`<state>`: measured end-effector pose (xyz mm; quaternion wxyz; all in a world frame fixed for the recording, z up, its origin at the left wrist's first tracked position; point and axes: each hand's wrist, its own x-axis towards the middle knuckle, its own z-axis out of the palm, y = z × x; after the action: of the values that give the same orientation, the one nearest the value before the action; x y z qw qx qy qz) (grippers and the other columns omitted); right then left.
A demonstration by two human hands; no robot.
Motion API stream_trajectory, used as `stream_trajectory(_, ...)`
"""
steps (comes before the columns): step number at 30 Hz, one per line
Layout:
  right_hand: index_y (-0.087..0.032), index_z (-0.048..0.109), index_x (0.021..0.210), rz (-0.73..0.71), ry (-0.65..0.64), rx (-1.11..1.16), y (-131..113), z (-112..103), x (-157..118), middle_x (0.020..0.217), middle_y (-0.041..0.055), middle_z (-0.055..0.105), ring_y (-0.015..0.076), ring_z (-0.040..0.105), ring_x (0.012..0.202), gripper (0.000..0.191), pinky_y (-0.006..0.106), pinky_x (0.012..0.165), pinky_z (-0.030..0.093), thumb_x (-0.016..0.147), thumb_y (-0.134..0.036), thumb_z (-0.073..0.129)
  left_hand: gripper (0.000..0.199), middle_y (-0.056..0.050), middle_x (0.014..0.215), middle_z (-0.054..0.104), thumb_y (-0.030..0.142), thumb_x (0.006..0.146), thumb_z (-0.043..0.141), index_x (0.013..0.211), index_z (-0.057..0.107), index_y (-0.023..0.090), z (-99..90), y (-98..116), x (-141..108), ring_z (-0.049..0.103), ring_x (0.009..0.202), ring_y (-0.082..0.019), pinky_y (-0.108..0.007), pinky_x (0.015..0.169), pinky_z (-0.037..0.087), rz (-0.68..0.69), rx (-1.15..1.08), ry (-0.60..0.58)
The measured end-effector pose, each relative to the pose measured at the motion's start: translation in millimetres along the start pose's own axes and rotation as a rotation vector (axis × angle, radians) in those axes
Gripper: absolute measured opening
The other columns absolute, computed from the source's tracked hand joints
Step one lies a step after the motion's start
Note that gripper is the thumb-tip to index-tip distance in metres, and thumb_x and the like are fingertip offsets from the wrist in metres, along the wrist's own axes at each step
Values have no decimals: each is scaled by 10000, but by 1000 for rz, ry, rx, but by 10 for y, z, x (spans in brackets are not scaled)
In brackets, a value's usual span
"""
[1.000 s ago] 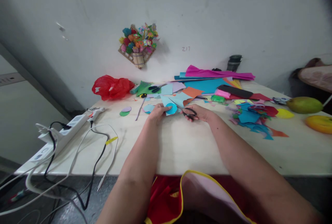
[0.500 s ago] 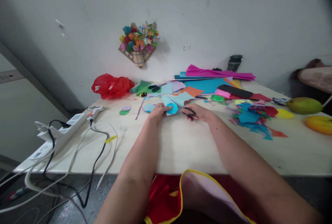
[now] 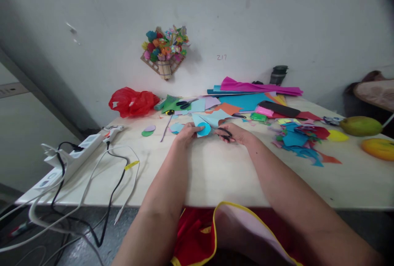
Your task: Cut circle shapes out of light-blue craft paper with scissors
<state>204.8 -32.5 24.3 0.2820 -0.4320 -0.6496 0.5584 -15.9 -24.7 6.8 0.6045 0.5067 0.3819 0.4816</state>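
Note:
My left hand pinches a bright blue paper circle together with a pale blue sheet of paper beneath it, the thumb lying on the circle. My right hand is closed around the black handles of scissors, just right of the sheet. The blades point left toward the paper's edge; whether they touch it is too small to tell. Beside my left hand lies a light blue paper circle, and farther left a lilac and green paper circle.
Paper scraps are heaped at right, near a green mango and an orange-yellow fruit. A power strip with cables occupies the left edge. At the back are a red plastic bag, coloured sheets and a black phone.
My right hand and the scissors have shifted very slightly. My left hand and the paper stay nearly where they were.

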Motion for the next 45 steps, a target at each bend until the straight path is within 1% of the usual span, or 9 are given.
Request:
stream_trajectory(6,-171,526,613,5,1,-27,-9,5,-6,528,12,578,69,464,395,300,190,320,206,779,-313,733,403,-31,580,644,329,493,975,608,649,121,-4,23,-21,588,582,-139,-293,652,485,-10,-18,-5)
stream_trajectory(10,-169,535,621,20,11,-17,-29,21,-24,528,7,565,71,465,405,281,189,332,198,762,-298,740,405,-18,557,627,338,505,973,592,639,125,-10,42,-30,572,552,-125,-286,637,481,-13,-18,-17)
stream_trajectory(16,-175,535,611,45,9,2,-15,18,-1,514,-11,556,66,453,401,277,181,348,257,714,-289,767,399,-23,568,630,331,507,967,593,638,122,-35,48,-34,572,536,-123,-274,588,472,-13,-18,-56)
stream_trajectory(19,-171,551,616,51,0,5,16,5,29,511,-13,559,65,450,398,249,180,356,275,708,-272,759,397,-34,592,646,310,477,972,601,648,118,-52,40,-31,580,543,-129,-273,576,467,-14,-26,-52)
stream_trajectory(25,-163,581,617,50,-14,63,79,-20,89,485,-8,553,69,445,387,150,188,382,307,719,-212,680,369,-43,581,636,296,526,954,581,640,110,-54,51,-42,571,534,-130,-276,575,457,-23,3,-35)
stream_trajectory(31,-155,603,617,24,-38,26,80,-52,81,493,-1,562,72,439,389,90,198,380,288,690,-186,646,344,-46,571,631,304,582,932,561,641,122,-66,62,-45,568,534,-140,-301,597,484,-50,38,-43)
stream_trajectory(34,-158,637,667,12,-46,2,53,-62,48,502,-5,572,79,443,392,23,204,376,276,673,-180,639,356,-46,541,616,306,555,939,538,636,121,-84,58,-36,565,519,-140,-296,582,482,-52,46,-61)
stream_trajectory(38,-157,635,674,0,-53,-21,13,-59,10,494,-12,561,78,436,391,26,208,381,273,662,-178,643,367,-45,521,617,305,499,950,519,632,123,-98,54,-29,560,502,-136,-274,538,462,-43,42,-77)
stream_trajectory(45,-171,595,646,6,-65,-80,-14,-64,-7,485,-27,552,73,421,389,88,207,392,261,678,-209,667,352,-34,534,619,291,552,933,541,629,115,-73,72,-50,556,481,-117,-260,521,457,-63,42,-63)
